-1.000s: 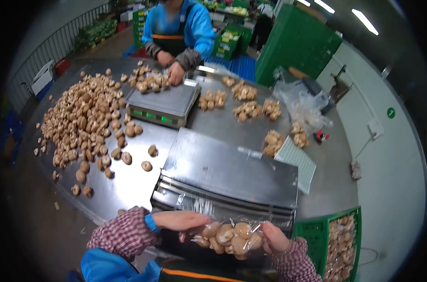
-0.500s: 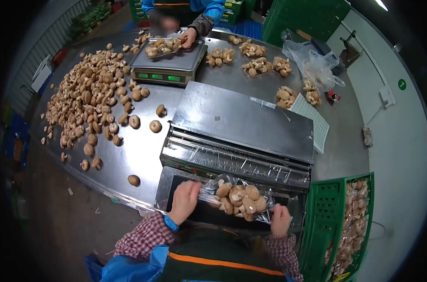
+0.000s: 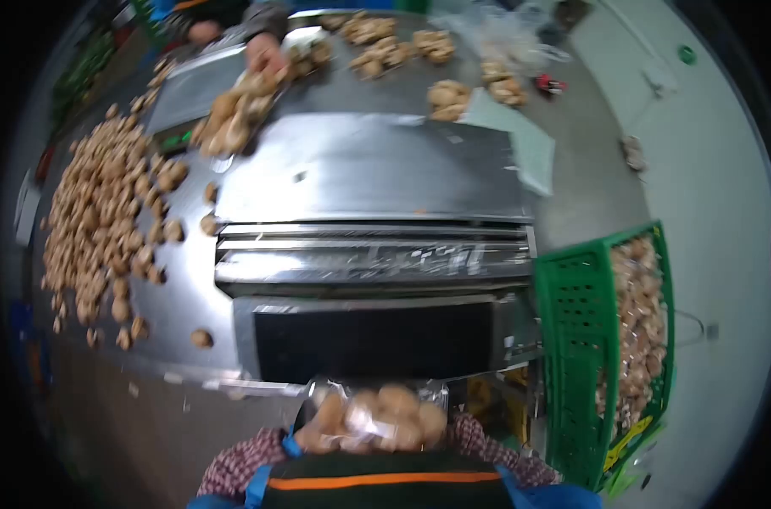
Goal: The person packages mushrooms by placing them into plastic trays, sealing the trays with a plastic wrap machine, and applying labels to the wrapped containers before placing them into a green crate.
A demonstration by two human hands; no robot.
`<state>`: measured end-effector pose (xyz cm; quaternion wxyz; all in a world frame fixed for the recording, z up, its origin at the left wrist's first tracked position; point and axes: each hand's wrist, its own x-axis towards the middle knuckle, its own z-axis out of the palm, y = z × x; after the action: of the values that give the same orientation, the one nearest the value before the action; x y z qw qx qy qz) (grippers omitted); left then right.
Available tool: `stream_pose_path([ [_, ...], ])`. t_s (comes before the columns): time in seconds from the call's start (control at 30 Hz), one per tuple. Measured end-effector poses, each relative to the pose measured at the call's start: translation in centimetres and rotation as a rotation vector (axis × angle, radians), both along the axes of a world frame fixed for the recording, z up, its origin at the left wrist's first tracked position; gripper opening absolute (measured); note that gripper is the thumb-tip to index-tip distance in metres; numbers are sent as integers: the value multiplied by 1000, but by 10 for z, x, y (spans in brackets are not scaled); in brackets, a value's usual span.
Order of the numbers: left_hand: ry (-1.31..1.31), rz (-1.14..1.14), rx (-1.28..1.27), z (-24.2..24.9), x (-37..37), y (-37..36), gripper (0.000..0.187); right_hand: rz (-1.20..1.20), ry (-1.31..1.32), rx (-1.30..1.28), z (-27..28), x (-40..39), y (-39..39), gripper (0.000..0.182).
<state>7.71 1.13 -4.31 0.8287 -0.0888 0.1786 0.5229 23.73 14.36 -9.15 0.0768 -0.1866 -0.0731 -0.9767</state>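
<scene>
A film-wrapped pack of brown mushrooms is held close to my apron, in front of the wrapping machine. My left hand is closed on the pack's left side, with its fingers partly hidden. On the other side, my right sleeve reaches the pack's right edge, and the right hand itself is hidden behind it. The pack looks blurred, with light glaring off the film. Just beyond it lies the machine's black plate, with nothing on it.
Across the table, a co-worker's hand holds a tilted tray of mushrooms by the machine's metal top. Loose mushrooms are heaped left, beside a scale. A green crate of wrapped packs stands right.
The mushroom pack has moved from the black plate toward my body, with my left hand on it. The co-worker's tray has come off the scale toward the machine. My view has shifted.
</scene>
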Motion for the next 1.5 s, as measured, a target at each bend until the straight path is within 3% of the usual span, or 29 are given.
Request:
stream_pose_path([
  [0.03,9,-94,54,17,-4,11,37,-118,-416,717,7,28,-22,47],
  [0.17,281,-385,333,82,4,72,41,-361,-711,588,-4,85,-38,65],
  [0.2,410,-432,437,97,10,90,42,-531,-566,703,126,76,12,75],
  [0.23,576,-456,563,117,15,109,43,-979,-510,888,136,66,21,67],
  [0.3,1086,-411,825,161,13,146,45,-787,-788,-45,160,78,53,33],
  [0.33,1455,-317,910,182,5,166,46,-1184,-809,311,141,112,65,22],
  [0.37,1805,-161,890,196,-9,188,48,-1170,-1479,719,192,155,73,18],
  [0.4,2101,65,831,205,-26,211,41,-1772,-834,539,221,175,97,16],
  [0.43,2479,275,830,170,-90,238,42,-1765,-1078,224,234,223,107,19],
  [0.47,2565,381,686,161,-138,259,46,-1956,-1175,423,251,255,112,20],
  [0.5,3015,432,542,147,-186,271,52,-2076,-1177,502,247,296,112,20],
  [0.53,3185,459,366,109,-263,273,53,-2081,-1177,498,237,321,115,20],
  [0.57,3271,220,-149,75,-311,271,56,-2201,-1303,397,225,341,117,23],
  [0.63,2702,100,-106,32,-359,271,60,-2313,-1447,272,197,358,125,26],
  [0.7,2671,107,-94,35,-340,271,60,-1960,-1900,619,178,359,143,31],
  [0.77,2649,105,-77,44,-329,275,61,-1905,-1911,784,173,350,147,35],
  [0.83,2902,126,-80,43,-326,273,61,-1622,-2083,1425,179,338,151,43],
  [0.87,2898,138,-101,46,-320,273,61,-1553,-1929,1732,182,338,151,59],
  [0.9,2728,134,4,54,-310,272,61,-1550,-1906,1744,191,327,159,59],
  [0.97,2506,149,131,66,-298,271,61,-1189,-1864,2391,218,289,169,73],
  [1.0,2510,154,146,67,-295,270,61,-1181,-2049,2614,229,276,177,70],
  [1.1,2489,139,129,76,-287,269,62,-1235,-1739,2797,218,301,201,58],
  [1.2,2462,-43,162,77,-301,266,64,-1810,-2031,1716,209,331,187,39],
  [1.27,2204,38,336,77,-298,266,65,-1972,-1994,1421,264,349,148,42],
  [1.3,2191,6,343,85,-292,265,65,-1806,-2060,1281,274,394,122,48],
  [1.33,2070,91,407,73,-293,268,67,-1725,-1887,1127,296,412,100,48],
  [1.43,1857,-77,517,90,-246,282,69,-975,-2095,1247,319,496,76,50],
  [1.47,1884,-67,649,84,-235,290,72,-971,-2086,1259,310,504,79,50],
  [1.5,2136,-257,626,111,-205,296,72,-610,-2168,1226,291,510,92,46],
])
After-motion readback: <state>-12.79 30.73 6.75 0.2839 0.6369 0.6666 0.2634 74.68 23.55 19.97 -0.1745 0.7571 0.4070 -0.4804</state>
